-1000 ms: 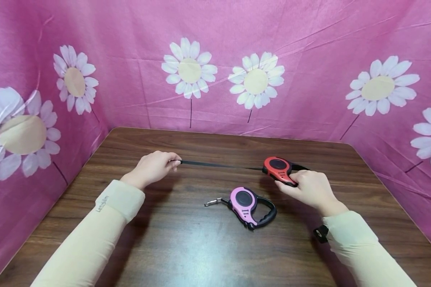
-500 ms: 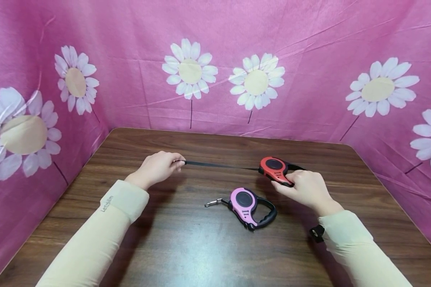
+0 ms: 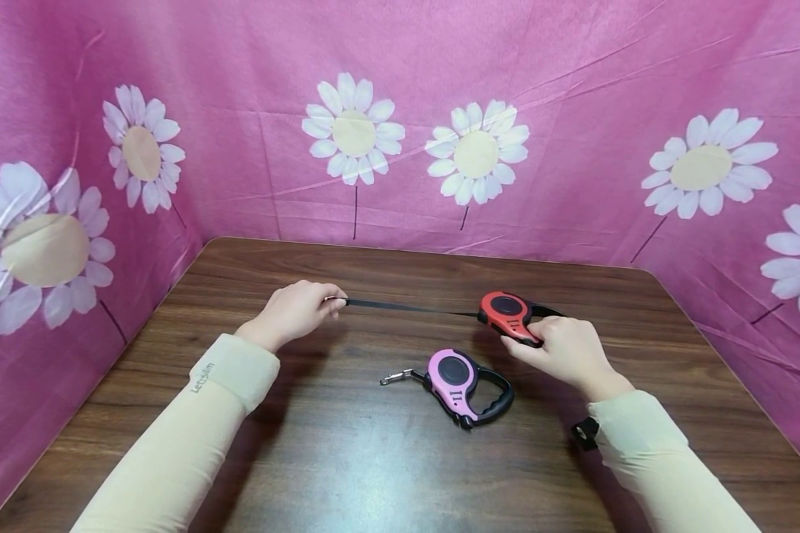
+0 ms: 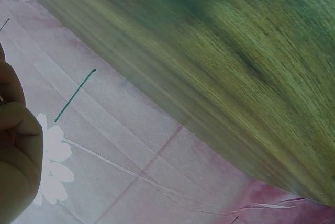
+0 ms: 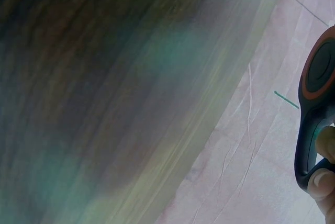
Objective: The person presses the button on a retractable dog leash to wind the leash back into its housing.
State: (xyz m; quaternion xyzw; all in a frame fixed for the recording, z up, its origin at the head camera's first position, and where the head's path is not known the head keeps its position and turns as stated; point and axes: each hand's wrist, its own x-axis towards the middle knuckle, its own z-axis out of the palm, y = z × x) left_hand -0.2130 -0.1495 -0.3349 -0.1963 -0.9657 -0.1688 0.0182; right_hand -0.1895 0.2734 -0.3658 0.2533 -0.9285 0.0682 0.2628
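Note:
My right hand (image 3: 570, 354) grips the black handle of a red retractable dog leash (image 3: 504, 317), its fingers through the loop. In the right wrist view the same red leash (image 5: 320, 72) shows at the right edge with fingertips curled on its handle. A black strap (image 3: 407, 306) runs taut from its casing leftward to my left hand (image 3: 301, 312), which pinches the strap's end between thumb and fingers; the clip there is mostly hidden. Nearer to me lies a pink retractable leash (image 3: 450, 381) on the table, its metal clip (image 3: 396, 377) pointing left.
The brown wooden table (image 3: 347, 459) has its far edge against a pink cloth (image 3: 400, 44) printed with white daisies. The cloth rises on the left and right sides too. A black band (image 3: 584, 433) sits at the right wrist.
The two hands have come slightly closer together: the left hand has moved right, the right hand with the red leash a little left, shortening the strap. The pink leash stays put.

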